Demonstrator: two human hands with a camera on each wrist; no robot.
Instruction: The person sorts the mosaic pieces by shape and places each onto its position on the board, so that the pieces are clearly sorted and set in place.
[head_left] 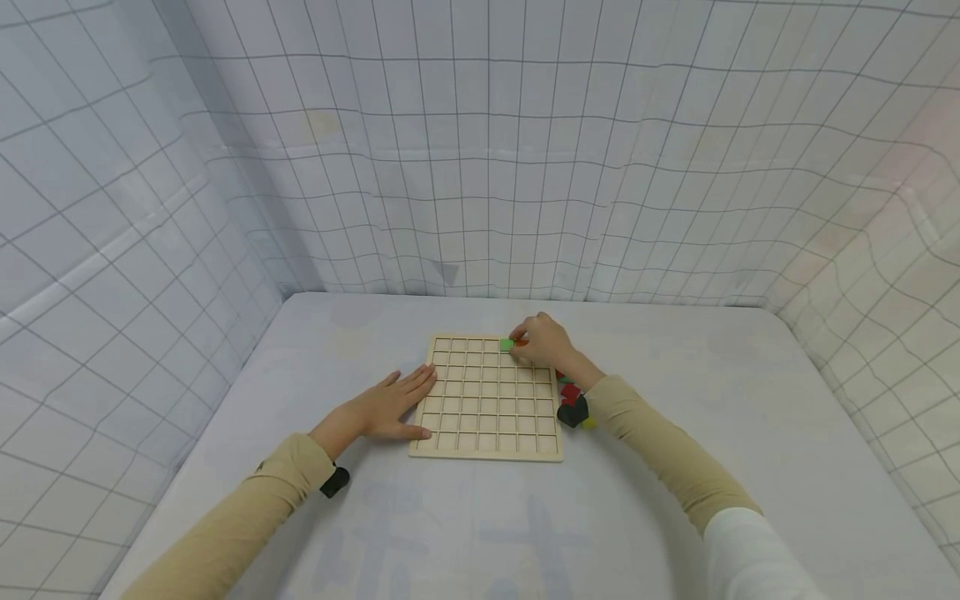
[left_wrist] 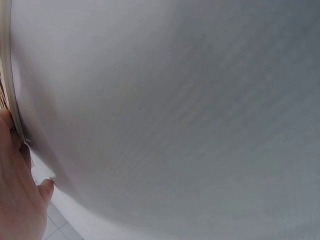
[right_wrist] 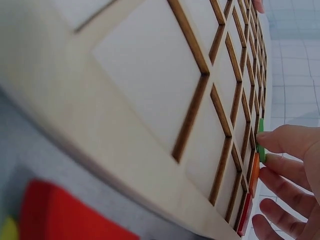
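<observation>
A square wooden grid board [head_left: 487, 456] lies flat on the table. My left hand [head_left: 393, 407] rests along its left side with fingers spread, fingertips on the frame. At the far right corner, my right hand [head_left: 543, 340] pinches a green tile [right_wrist: 261, 140] between thumb and index finger, at a cell in the far row. Beside it sit an orange tile [right_wrist: 254, 172] and a red tile [right_wrist: 245, 214], in the cells toward the corner. In the head view the right hand hides that corner, and the green tile [head_left: 507, 345] shows at its fingertips.
Loose coloured pieces lie on the table just right of the board, among them a red piece [head_left: 571, 394] and a yellow piece [head_left: 589, 423], partly covered by the right wrist's black camera [head_left: 573, 412]. White gridded curtains [head_left: 480, 167] enclose the table at the back and sides.
</observation>
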